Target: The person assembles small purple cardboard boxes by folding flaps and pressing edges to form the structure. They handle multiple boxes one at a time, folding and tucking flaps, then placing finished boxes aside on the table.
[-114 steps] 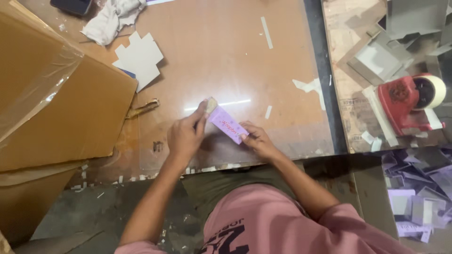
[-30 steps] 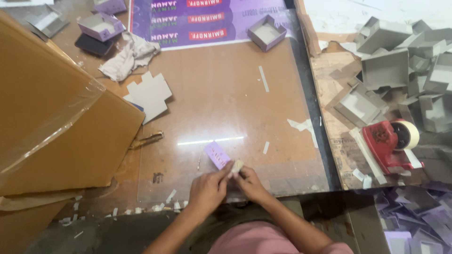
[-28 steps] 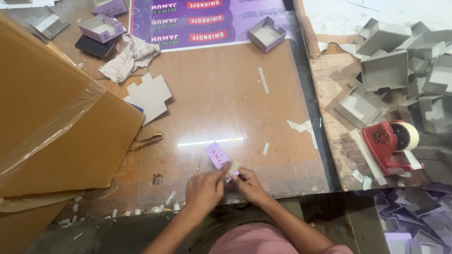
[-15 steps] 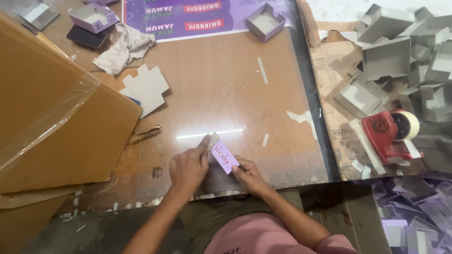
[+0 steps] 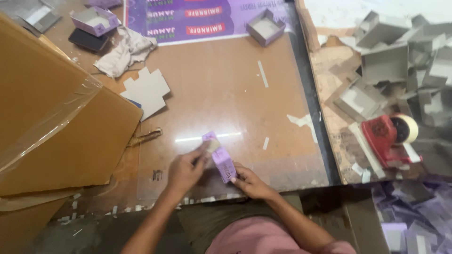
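Purple box [image 5: 221, 160]: held over tabletop [image 5: 226, 94], turned more on edge than half a second ago.
Left hand [image 5: 184, 170]: fingers grasping its upper end.
Right hand [image 5: 249, 181]: fingers pinching its lower end.

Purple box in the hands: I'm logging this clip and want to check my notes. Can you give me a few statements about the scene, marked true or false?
1. Both hands hold the purple box. True: the left hand grips its far end, the right hand its near end.
2. The red tape dispenser sits left of the hands. False: it is to their right, among grey box parts.
3. A crumpled cloth lies at the far left of the table. True.
4. The flat cutout is purple. False: it is grey-white.
5. A large brown carton lies at the left. True.
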